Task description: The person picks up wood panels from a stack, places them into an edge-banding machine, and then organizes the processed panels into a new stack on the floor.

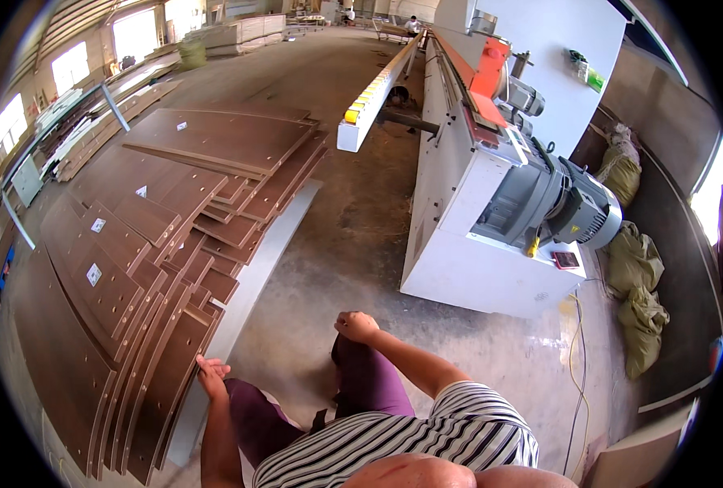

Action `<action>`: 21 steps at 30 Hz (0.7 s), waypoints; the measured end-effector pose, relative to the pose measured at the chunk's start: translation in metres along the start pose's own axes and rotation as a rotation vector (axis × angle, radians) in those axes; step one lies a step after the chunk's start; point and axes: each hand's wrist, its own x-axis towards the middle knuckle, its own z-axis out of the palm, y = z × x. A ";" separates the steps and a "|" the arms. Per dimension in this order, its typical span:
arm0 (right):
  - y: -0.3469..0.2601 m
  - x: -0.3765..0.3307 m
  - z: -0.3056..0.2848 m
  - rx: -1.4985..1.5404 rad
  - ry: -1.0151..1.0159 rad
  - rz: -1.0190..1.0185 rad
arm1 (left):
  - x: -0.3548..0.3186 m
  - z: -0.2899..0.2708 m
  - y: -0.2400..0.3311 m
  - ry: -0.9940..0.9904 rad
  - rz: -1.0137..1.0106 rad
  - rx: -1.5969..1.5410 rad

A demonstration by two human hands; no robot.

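Observation:
My left hand (212, 376) is at the near right edge of a stack of brown boards (174, 358), its fingers partly stretched and apart. The fingertips meet or nearly meet a board's edge; whether they touch cannot be made out. Nothing shows in that hand. My right hand (356, 326) rests on my bent knee in purple trousers (369, 374), its fingers curled in with no object visible. The boards lie in uneven layers, with drilled holes along faces and edges and white labels (94, 275) on several. A pale grey strip (251, 293) runs under the stack's right side.
A long white machine (451, 260) with grey motors (552, 199) and an orange guard (489, 73) stands ahead right. A roller rail (369, 102) juts from it. Filled sacks (642, 325) line the right wall, near a cable (577, 358). More stacked panels (239, 34) and a distant person (412, 26) are behind.

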 end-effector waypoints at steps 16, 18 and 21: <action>0.036 0.026 -0.445 -0.476 1.559 0.098 | -0.001 -0.001 0.003 -0.059 -0.018 0.016; 0.060 0.028 -0.472 -0.501 1.402 0.282 | -0.003 0.000 0.003 -0.059 -0.003 0.008; 0.081 0.033 -0.490 -0.503 1.211 0.487 | -0.001 0.001 0.002 -0.066 0.017 -0.006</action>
